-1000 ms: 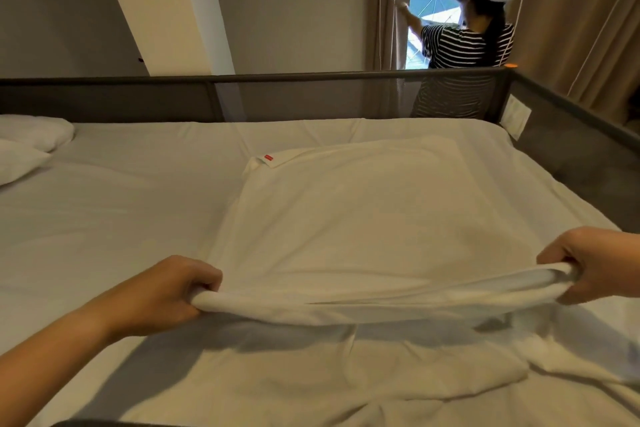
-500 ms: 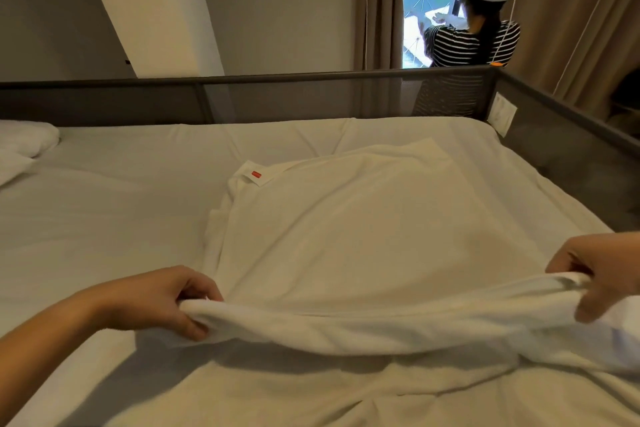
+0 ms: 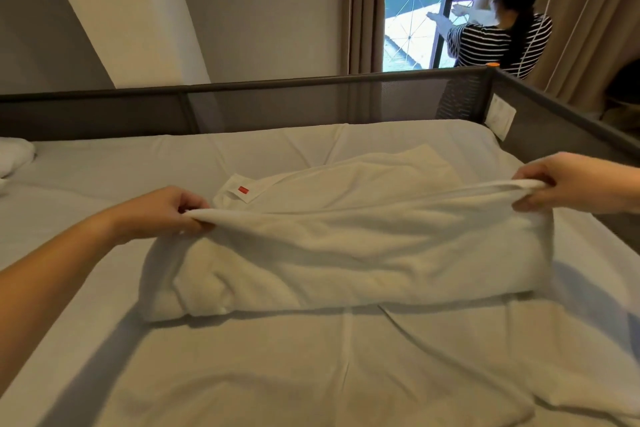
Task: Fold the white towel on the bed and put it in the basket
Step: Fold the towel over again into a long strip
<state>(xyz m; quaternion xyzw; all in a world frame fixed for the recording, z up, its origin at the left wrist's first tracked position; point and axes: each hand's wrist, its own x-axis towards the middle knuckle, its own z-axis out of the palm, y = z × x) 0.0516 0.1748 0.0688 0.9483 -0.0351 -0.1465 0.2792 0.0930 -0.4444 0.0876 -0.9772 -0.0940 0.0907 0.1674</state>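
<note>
We find no text we can read. The white towel (image 3: 346, 253) carries a small red tag (image 3: 243, 189) on its far left corner, too small to show lettering, and a white label (image 3: 499, 117) on the bed rail (image 3: 277, 94) looks blank to us.

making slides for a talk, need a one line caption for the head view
Left hand and right hand pinch the white towel's lifted edge, folding it over itself on the bed.
</note>
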